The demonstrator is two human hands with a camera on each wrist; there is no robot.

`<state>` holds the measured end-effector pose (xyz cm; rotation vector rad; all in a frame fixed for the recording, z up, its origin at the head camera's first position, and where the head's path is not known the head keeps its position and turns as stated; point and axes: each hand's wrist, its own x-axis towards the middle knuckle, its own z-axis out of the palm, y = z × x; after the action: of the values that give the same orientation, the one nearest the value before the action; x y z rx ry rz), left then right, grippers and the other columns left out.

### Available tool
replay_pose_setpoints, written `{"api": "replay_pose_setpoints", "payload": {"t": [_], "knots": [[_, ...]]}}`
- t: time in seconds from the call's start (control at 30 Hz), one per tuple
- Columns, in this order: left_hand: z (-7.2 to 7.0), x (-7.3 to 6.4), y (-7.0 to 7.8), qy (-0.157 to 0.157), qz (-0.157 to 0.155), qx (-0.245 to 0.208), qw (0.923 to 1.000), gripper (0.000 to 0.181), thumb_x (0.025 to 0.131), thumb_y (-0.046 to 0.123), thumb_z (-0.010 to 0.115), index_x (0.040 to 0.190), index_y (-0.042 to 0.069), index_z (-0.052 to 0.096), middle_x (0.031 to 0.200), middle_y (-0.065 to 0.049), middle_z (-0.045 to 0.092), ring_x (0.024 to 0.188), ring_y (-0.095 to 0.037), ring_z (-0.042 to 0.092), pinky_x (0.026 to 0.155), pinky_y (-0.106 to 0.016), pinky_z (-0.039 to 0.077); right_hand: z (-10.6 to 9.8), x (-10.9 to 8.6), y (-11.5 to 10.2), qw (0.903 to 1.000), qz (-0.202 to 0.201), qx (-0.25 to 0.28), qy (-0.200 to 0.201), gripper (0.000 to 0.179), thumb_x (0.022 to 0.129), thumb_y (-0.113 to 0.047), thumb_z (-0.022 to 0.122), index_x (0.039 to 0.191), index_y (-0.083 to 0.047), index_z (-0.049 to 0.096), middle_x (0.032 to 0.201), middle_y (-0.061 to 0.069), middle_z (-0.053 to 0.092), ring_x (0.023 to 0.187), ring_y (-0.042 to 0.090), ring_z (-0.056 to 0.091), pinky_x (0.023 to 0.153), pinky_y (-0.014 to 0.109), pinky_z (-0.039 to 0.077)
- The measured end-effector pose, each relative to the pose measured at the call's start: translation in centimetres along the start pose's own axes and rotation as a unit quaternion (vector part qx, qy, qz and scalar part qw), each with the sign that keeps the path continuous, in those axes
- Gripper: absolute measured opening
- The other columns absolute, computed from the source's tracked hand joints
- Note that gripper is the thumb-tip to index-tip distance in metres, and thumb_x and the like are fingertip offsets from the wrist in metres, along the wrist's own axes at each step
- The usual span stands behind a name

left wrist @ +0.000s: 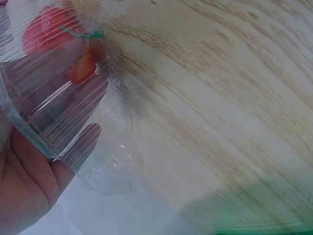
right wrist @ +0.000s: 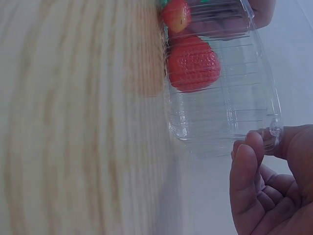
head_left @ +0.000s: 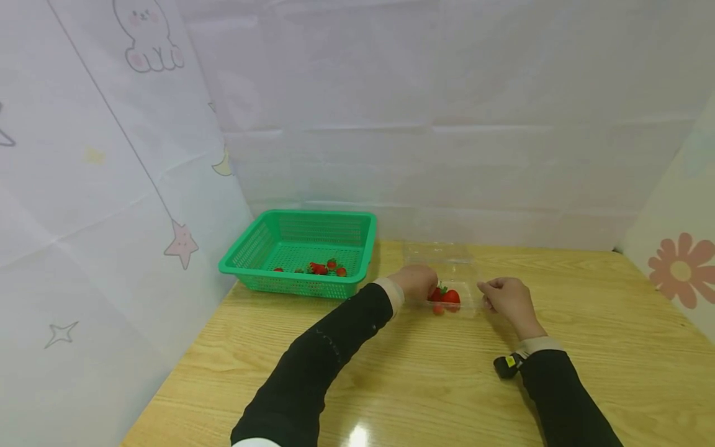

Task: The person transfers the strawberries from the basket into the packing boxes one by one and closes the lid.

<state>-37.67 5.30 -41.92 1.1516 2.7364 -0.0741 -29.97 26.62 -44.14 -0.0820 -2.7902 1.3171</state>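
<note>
A clear plastic clamshell box (head_left: 468, 292) stands on the table with its lid raised at the back. Red strawberries (head_left: 450, 298) lie in it, a large one and a small paler one (right wrist: 177, 15) among them. My left hand (head_left: 416, 282) reaches in over the box's left side, its fingers beside the strawberries; I cannot tell whether they grip one. Through the ribbed plastic in the left wrist view, the fingers show behind the small strawberry (left wrist: 82, 69). At the right corner of the rim, my right hand (head_left: 507, 301) pinches the box between thumb and fingers.
A green plastic basket (head_left: 365, 248) with several strawberries (head_left: 318, 268) near its front wall stands at the left back of the wooden table (head_left: 424, 385). White printed sheets (head_left: 391, 167) hang behind and at both sides.
</note>
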Motion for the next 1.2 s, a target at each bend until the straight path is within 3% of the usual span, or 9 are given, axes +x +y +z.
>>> {"api": "replay_pose_setpoints", "payload": {"t": [0.23,0.33,0.4,0.6,0.73,0.9,1.07,1.2], "knots": [[-0.3,0.2,-0.2,0.007,0.017,0.005,0.9998,0.021,0.087,0.008,0.067,0.069,0.016,0.06,0.065,0.007,0.047,0.061,-0.01,0.037,0.054,-0.021,0.033,0.0,0.1,0.1,1.0,0.0,0.0,0.004,0.045,0.101,-0.033,0.053,0.106,0.01,0.066,0.068,0.008,0.065,0.063,0.023,0.061,0.057,0.033,0.048],[-0.7,0.1,-0.5,0.009,0.019,0.001,0.9998,0.011,0.087,0.009,0.069,0.079,0.016,0.066,0.075,0.008,0.055,0.067,-0.008,0.046,0.059,-0.02,0.04,0.0,0.0,0.2,1.0,0.001,-0.001,0.004,0.046,0.101,-0.035,0.053,0.105,0.009,0.066,0.068,0.008,0.065,0.063,0.023,0.061,0.057,0.032,0.048],[-1.1,-0.3,-0.7,0.008,0.019,-0.014,0.9997,0.003,0.088,0.014,0.072,0.089,0.015,0.07,0.084,0.008,0.06,0.074,-0.009,0.052,0.065,-0.02,0.044,-0.1,0.0,0.2,1.0,0.002,0.0,0.003,0.047,0.101,-0.036,0.053,0.106,0.009,0.066,0.068,0.008,0.065,0.063,0.023,0.061,0.057,0.032,0.048],[-3.0,-2.6,-2.8,0.049,0.023,-0.1,0.9935,0.021,0.091,0.027,0.071,0.104,0.011,0.067,0.097,0.003,0.061,0.086,-0.012,0.056,0.075,-0.024,0.046,0.0,0.0,0.1,1.0,0.002,0.0,0.007,0.044,0.101,-0.033,0.054,0.104,0.009,0.066,0.067,0.009,0.065,0.061,0.02,0.059,0.057,0.032,0.048],[-5.2,-5.5,-4.9,0.091,-0.006,-0.154,0.9838,0.018,0.096,0.027,0.065,0.107,0.013,0.066,0.104,0.0,0.063,0.093,-0.014,0.059,0.078,-0.027,0.049,0.0,0.0,0.0,1.0,0.002,0.002,0.007,0.043,0.101,-0.033,0.054,0.104,0.009,0.066,0.068,0.01,0.065,0.061,0.021,0.059,0.057,0.032,0.047],[-6.7,-9.2,-8.5,0.147,-0.062,-0.168,0.9728,0.014,0.096,0.027,0.064,0.102,0.015,0.068,0.102,0.001,0.065,0.088,-0.014,0.061,0.075,-0.03,0.051,0.1,-0.1,-0.1,1.0,0.003,0.002,0.007,0.046,0.101,-0.035,0.053,0.106,0.009,0.066,0.07,0.01,0.067,0.064,0.023,0.061,0.058,0.033,0.049],[-6.1,-11.6,-12.2,0.156,-0.119,-0.199,0.9601,0.015,0.096,0.024,0.065,0.105,0.012,0.069,0.106,-0.002,0.065,0.096,-0.018,0.06,0.082,-0.035,0.05,0.1,-0.1,-0.1,1.0,0.001,-0.003,0.006,0.049,0.101,-0.038,0.053,0.106,0.009,0.066,0.07,0.01,0.067,0.064,0.024,0.062,0.058,0.032,0.049],[-4.8,-12.5,-14.2,0.127,-0.152,-0.221,0.955,0.025,0.096,0.021,0.064,0.115,0.006,0.066,0.117,-0.009,0.063,0.108,-0.025,0.059,0.089,-0.039,0.049,0.1,-0.2,0.0,1.0,0.001,-0.003,0.007,0.049,0.101,-0.038,0.052,0.106,0.009,0.066,0.07,0.01,0.067,0.064,0.023,0.062,0.059,0.032,0.05]]}}
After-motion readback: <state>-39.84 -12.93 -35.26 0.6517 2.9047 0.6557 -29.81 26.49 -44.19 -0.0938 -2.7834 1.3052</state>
